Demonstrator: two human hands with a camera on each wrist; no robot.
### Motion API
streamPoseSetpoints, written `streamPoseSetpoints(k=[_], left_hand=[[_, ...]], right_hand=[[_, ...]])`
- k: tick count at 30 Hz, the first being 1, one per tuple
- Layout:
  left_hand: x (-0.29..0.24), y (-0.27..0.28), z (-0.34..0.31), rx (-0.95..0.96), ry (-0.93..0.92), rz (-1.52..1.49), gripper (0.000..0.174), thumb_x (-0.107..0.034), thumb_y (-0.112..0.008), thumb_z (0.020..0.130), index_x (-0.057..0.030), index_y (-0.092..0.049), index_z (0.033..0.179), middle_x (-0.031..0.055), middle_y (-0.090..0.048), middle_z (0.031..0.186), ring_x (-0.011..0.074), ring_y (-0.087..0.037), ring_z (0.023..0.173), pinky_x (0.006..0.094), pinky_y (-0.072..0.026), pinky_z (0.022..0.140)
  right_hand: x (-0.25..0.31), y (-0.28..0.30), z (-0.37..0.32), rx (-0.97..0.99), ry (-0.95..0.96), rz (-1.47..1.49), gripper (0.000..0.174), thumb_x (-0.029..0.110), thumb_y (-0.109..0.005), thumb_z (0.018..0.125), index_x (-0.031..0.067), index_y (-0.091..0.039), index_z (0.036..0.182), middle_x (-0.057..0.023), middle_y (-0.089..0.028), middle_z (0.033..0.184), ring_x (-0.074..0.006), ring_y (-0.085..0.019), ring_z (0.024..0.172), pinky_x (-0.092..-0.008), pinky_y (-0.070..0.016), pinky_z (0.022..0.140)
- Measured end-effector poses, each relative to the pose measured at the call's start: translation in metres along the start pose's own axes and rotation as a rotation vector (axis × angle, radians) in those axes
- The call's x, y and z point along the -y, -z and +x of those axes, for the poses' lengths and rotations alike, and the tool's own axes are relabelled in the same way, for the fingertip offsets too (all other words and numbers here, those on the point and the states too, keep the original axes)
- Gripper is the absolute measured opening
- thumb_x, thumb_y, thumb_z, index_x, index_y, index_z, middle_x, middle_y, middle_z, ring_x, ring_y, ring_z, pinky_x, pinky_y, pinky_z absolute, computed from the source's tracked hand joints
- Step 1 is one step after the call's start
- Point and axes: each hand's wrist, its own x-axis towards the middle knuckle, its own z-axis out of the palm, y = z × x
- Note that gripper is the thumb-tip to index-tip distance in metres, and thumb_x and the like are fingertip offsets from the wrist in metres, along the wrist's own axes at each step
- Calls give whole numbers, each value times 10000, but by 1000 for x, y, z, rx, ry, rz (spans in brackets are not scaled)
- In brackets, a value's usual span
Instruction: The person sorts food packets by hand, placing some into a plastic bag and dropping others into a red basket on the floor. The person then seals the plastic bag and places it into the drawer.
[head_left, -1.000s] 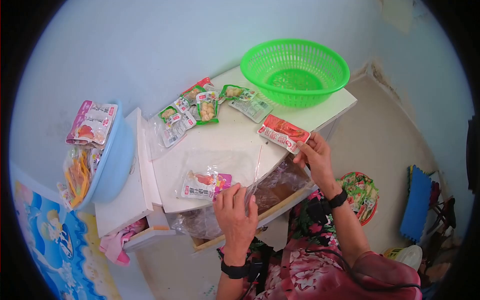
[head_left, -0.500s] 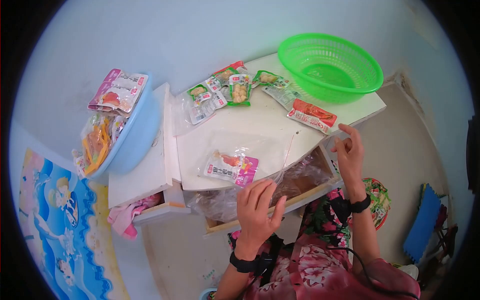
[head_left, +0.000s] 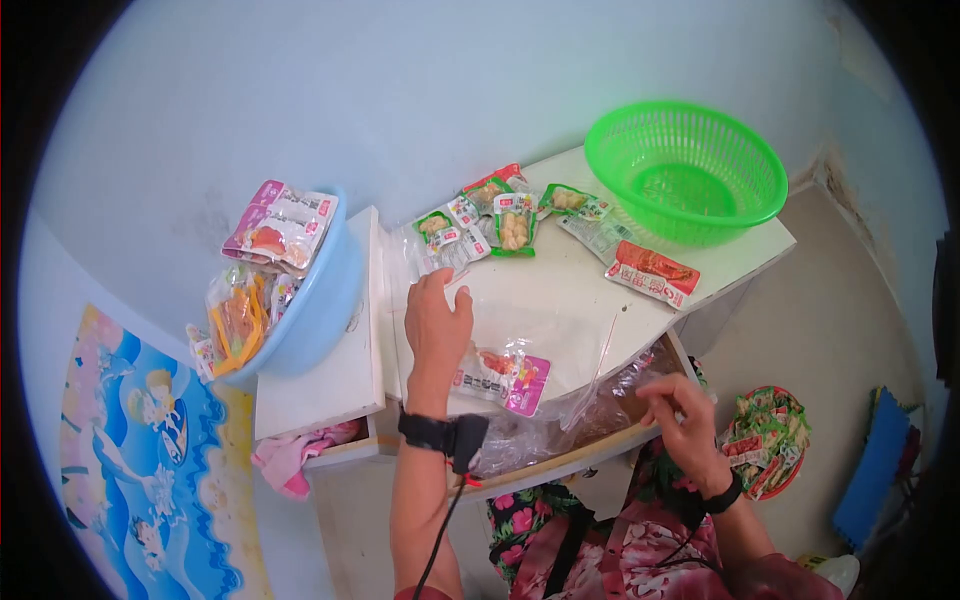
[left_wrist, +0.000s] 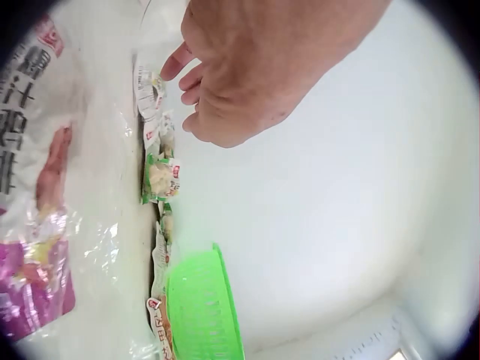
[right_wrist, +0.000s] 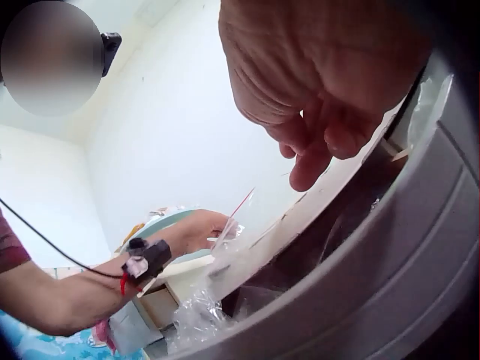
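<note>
My left hand (head_left: 438,325) reaches over the table's left part, its fingers relaxed and its fingertips near the silver-white back of a snack packet (head_left: 462,250). In the left wrist view that hand (left_wrist: 255,75) has nothing between its fingers. Partly behind the left forearm lies a white-and-purple snack packet (head_left: 525,385) in a clear zip bag (head_left: 560,335). My right hand (head_left: 685,425) hovers over the open drawer with loosely bent fingers, holding nothing. A red snack packet (head_left: 652,273) rests at the table's right edge, in front of the green basket (head_left: 690,222).
Several green-edged packets (head_left: 514,225) lie along the wall. A blue basin (head_left: 330,300) full of packets stands at the left. Crumpled clear plastic fills the drawer (head_left: 560,468) below the tabletop. A red-rimmed basket (head_left: 803,440) of packets sits on the floor at the right.
My right hand let go of the red packet at the table's right edge and drew back over the drawer. My left hand moved from the front edge toward the packets at the back left.
</note>
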Motion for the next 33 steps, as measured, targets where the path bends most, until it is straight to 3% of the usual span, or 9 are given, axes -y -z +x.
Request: streamPoseSetpoints(k=[10, 13, 16, 19, 22, 28, 29, 32, 33], left_hand=[[44, -63, 89, 376, 170, 95, 701, -254, -767, 783, -25, -541, 1405, 203, -597, 1368, 339, -563, 1280, 393, -448, 1071], [54, -82, 94, 458, 139, 190, 745, -291, -748, 775, -61, -496, 1437, 188, -512, 1459, 341, -476, 1354, 460, -416, 1093], [47, -78, 101, 514, 248, 253, 745, -309, -734, 777, -112, -486, 1451, 165, -486, 1485, 326, -454, 1371, 505, -412, 1084], [38, -70, 99, 523, 213, 372, 644, -288, -694, 821, -135, -519, 1422, 152, -511, 1459, 333, -481, 1337, 543, -432, 1034], [48, -73, 92, 410, 129, 424, 491, -261, -647, 871, -98, -591, 1331, 160, -632, 1287, 340, -589, 1197, 534, -475, 952], [51, -50, 91, -41, 153, -36, 301, -188, -619, 911, -27, -665, 1160, 206, -710, 963, 371, -691, 895, 461, -524, 823], [48, -41, 91, -39, 182, -125, 246, -145, -612, 948, -7, -661, 1147, 166, -724, 1003, 276, -700, 867, 391, -530, 799], [23, -18, 75, -55, 412, -1041, 195, -115, -604, 984, 12, -662, 1120, 83, -719, 1012, 149, -672, 853, 325, -526, 786], [10, -8, 67, -46, 433, -1131, 174, -96, -595, 999, 25, -660, 1106, 31, -695, 1030, 77, -637, 869, 274, -517, 774]], right_hand=[[-13, 33, -27, -32, -95, -48, 132, -92, -563, 926, -22, -664, 972, -85, -632, 857, -146, -670, 668, -262, -506, 589], [-19, 39, -29, -67, -78, -26, 159, -117, -556, 912, -23, -658, 989, -92, -629, 869, -154, -672, 651, -270, -516, 577], [-22, 41, -30, -81, -92, -24, 168, -127, -551, 906, -25, -657, 986, -90, -623, 867, -155, -666, 642, -268, -516, 564], [-22, 39, -28, -89, -102, -42, 171, -130, -548, 903, -22, -654, 982, -89, -616, 858, -151, -650, 623, -264, -504, 547], [-25, 36, -29, -97, -102, -71, 172, -130, -546, 899, -17, -650, 976, -93, -608, 846, -150, -631, 598, -266, -490, 533], [-27, 36, -30, -93, -56, -131, 175, -125, -545, 895, -3, -644, 972, -95, -586, 814, -148, -609, 576, -283, -462, 517], [-28, 35, -31, -97, -48, -129, 175, -124, -546, 895, -1, -644, 972, -95, -585, 812, -146, -608, 577, -283, -460, 518], [-25, 35, -31, -100, -33, -133, 163, -115, -553, 902, 1, -642, 973, -96, -582, 805, -147, -605, 580, -282, -456, 520], [-24, 35, -31, -98, -32, -139, 158, -111, -556, 905, 2, -642, 973, -96, -581, 802, -148, -604, 581, -281, -456, 521]])
